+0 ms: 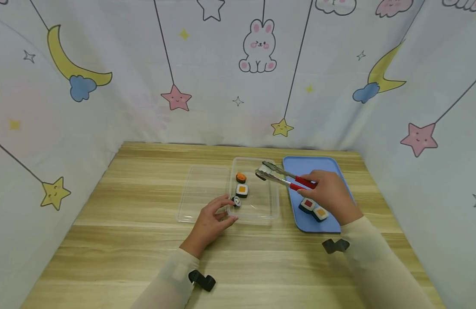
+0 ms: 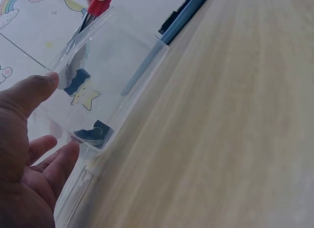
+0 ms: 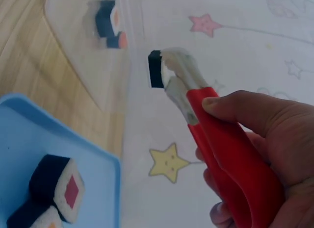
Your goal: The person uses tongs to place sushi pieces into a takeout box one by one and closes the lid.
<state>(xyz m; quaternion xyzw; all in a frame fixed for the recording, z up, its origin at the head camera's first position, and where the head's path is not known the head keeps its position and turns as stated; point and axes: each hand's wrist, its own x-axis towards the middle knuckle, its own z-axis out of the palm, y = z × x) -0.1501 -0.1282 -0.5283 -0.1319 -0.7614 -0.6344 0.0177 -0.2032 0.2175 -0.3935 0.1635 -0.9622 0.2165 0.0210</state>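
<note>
My right hand (image 1: 327,191) grips metal tongs (image 3: 223,154) with red handles. Their tips pinch a toy sushi roll (image 3: 156,69), white with a dark wrap, over the right part of a clear plastic container (image 1: 257,216). My left hand (image 1: 211,223) holds that container at its front left corner, thumb at the front and fingers along the left wall. Inside, down the left side, are an orange-topped sushi piece (image 1: 241,177), a roll with a yellow centre (image 1: 242,190) and a small round roll (image 1: 236,201) near my left fingertips.
A blue tray (image 1: 303,223) stands to the right, under my right hand, bearing a red-centred roll (image 1: 307,204) and a yellow-centred roll (image 1: 320,213). Left of the container lies a flat clear lid (image 1: 199,180). A printed curtain (image 1: 222,124) encloses the wooden table (image 1: 145,193).
</note>
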